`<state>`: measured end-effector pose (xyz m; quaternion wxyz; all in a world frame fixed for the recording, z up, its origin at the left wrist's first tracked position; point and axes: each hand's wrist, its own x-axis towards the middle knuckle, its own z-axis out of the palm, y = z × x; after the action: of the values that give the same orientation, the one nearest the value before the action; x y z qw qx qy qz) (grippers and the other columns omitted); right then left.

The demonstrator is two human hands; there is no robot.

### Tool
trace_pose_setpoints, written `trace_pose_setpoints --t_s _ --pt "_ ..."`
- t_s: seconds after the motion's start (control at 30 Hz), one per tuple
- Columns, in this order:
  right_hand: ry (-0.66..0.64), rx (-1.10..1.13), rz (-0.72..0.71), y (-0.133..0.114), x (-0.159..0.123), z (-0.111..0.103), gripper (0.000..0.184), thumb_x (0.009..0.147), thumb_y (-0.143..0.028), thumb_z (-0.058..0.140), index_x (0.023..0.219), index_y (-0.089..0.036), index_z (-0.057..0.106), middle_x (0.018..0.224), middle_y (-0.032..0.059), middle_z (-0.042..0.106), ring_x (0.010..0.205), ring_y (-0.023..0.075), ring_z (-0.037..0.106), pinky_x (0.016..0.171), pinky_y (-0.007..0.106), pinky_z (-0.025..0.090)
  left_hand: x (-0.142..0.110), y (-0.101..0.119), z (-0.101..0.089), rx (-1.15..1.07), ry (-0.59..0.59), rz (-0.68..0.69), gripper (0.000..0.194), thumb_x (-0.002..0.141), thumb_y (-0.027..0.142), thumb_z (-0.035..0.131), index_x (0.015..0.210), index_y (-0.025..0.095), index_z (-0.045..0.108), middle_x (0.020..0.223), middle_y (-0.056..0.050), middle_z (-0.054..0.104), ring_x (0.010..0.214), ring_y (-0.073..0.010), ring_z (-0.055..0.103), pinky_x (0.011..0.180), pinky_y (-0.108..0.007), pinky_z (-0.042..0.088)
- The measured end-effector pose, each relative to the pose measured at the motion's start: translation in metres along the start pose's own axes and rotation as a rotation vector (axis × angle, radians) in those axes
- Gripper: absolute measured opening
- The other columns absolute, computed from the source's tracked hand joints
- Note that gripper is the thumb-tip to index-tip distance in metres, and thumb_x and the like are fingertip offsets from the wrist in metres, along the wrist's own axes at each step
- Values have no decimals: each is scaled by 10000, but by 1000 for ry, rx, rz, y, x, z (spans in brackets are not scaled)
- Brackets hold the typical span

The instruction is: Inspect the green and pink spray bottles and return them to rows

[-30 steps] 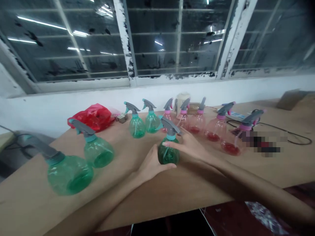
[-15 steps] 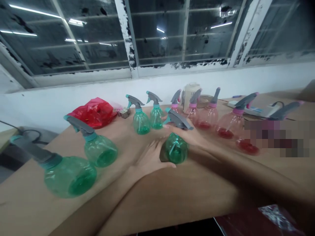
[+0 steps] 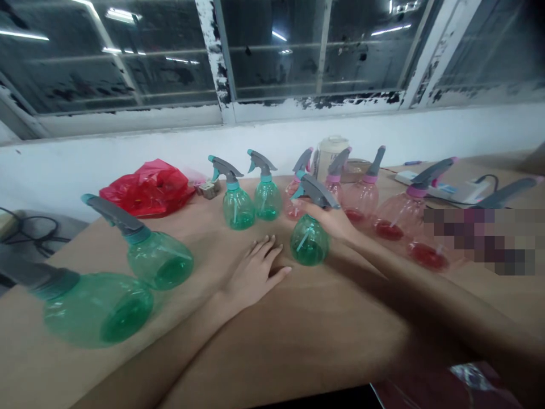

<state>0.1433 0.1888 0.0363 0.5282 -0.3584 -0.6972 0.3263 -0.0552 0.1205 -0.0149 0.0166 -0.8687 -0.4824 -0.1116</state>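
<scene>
My right hand (image 3: 336, 221) is closed around the neck of a green spray bottle (image 3: 310, 243) with a grey trigger head, a little right of the middle. Flat on the table, just left of that bottle, lies my left hand (image 3: 253, 272), fingers spread and holding nothing. Two more green spray bottles, one (image 3: 238, 209) and another (image 3: 268, 199), stand behind my hands. At the left are two nearer green ones, a middle bottle (image 3: 159, 260) and the closest bottle (image 3: 97, 309).
Several pink spray bottles (image 3: 360, 199) line the right side of the wooden table (image 3: 298, 341). A red plastic bag (image 3: 147, 190) lies at the back left. Behind the bottles stands a white container (image 3: 332, 153), with a power strip (image 3: 460, 187) further right.
My left hand has drawn back from the green bottle and now rests flat on the table. My right hand still grips the bottle at its neck. The view has shifted slightly.
</scene>
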Motion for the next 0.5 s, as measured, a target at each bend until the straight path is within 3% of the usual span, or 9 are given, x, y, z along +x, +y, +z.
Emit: trace_pose_setpoints --t_s 0.17,0.5 --pt "30 48 5 -1 -1 0 311 770 -426 623 1019 -241 650 679 6 651 788 223 632 785 408 492 0 -1 1 5 7 13 573 920 525 373 1313 121 476 1437 -135 419 1330 -254 369 1101 -408 276" --pt "-36 131 15 2 1 -2 411 747 -418 662 1132 -284 607 953 33 694 880 218 643 848 422 491 0 -2 3 21 -9 20 553 930 508 364 1322 132 468 1447 -127 407 1338 -252 358 1109 -418 269"
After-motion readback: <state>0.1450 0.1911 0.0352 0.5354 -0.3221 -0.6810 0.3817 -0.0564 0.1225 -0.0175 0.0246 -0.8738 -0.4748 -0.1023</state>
